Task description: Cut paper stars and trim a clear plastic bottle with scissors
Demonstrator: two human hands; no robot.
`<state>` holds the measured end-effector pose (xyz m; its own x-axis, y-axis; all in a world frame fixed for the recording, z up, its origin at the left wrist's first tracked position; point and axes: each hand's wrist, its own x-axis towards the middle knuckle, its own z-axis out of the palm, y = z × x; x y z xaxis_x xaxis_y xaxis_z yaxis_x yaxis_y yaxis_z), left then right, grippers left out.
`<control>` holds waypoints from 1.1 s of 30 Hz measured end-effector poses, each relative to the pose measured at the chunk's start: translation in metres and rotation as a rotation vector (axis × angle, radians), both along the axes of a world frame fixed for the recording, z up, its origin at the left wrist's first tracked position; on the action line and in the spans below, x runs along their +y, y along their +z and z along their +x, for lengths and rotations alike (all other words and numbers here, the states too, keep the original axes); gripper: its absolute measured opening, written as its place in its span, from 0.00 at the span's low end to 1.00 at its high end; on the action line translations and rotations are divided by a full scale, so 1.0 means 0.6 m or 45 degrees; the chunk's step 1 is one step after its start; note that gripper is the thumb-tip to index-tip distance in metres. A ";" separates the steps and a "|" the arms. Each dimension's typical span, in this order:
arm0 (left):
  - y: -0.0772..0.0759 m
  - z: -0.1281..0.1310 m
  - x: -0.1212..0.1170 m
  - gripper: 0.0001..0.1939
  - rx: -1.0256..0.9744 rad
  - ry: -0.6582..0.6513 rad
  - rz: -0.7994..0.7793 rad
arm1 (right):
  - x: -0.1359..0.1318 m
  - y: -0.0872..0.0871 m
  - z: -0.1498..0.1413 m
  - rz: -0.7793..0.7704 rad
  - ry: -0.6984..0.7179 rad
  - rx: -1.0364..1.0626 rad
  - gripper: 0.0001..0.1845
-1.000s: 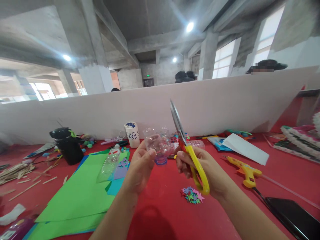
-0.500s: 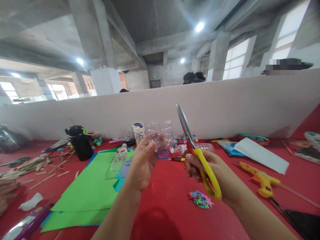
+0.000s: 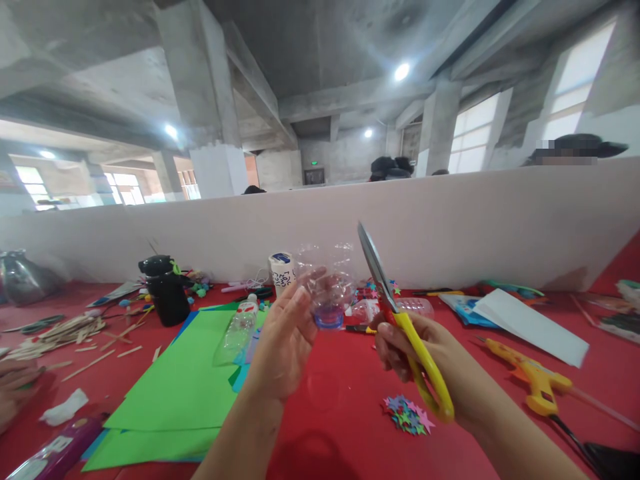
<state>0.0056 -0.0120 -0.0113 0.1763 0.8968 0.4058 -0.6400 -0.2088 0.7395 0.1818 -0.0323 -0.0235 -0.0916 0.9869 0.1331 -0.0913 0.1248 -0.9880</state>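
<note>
My left hand (image 3: pixel 283 340) is raised over the red table (image 3: pixel 340 413) and pinches a clear cut plastic bottle piece (image 3: pixel 327 283) with a blue cap end pointing down. My right hand (image 3: pixel 415 350) is closed round the yellow handles of a pair of scissors (image 3: pixel 400 320). The scissor blades are together and point up and away, just right of the bottle piece. The two hands are a short gap apart.
Green paper sheets (image 3: pixel 175 387) and a clear bottle (image 3: pixel 235 333) lie at left. A black pot (image 3: pixel 165 290), wooden sticks (image 3: pixel 60 333), a pile of foam stars (image 3: pixel 407 415), a yellow glue gun (image 3: pixel 535 377) and white paper (image 3: pixel 530 323) surround the hands. Another person's hand (image 3: pixel 13 390) rests at far left.
The view has shifted, so everything sits further right and lower. My left hand's fingers have turned the bottle piece slightly. The scissors stay closed and upright.
</note>
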 end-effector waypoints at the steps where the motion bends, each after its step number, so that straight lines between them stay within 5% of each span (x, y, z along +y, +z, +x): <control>1: 0.000 0.000 0.000 0.23 0.004 -0.004 -0.009 | 0.000 0.001 -0.001 0.005 -0.002 -0.007 0.30; 15: 0.000 -0.004 0.001 0.21 -0.003 -0.018 -0.070 | -0.009 -0.008 0.019 0.107 -0.110 -0.128 0.32; 27: -0.029 0.038 0.002 0.18 -0.022 -0.388 -0.003 | -0.007 -0.005 0.010 0.152 -0.218 -0.194 0.31; 33: -0.041 0.039 0.006 0.27 0.182 -0.186 0.106 | -0.007 -0.005 0.001 0.175 -0.240 -0.300 0.27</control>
<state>0.0289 -0.0087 -0.0359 0.3630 0.8219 0.4390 -0.5577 -0.1858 0.8090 0.1823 -0.0364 -0.0267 0.0466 0.9637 0.2628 0.1747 0.2512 -0.9520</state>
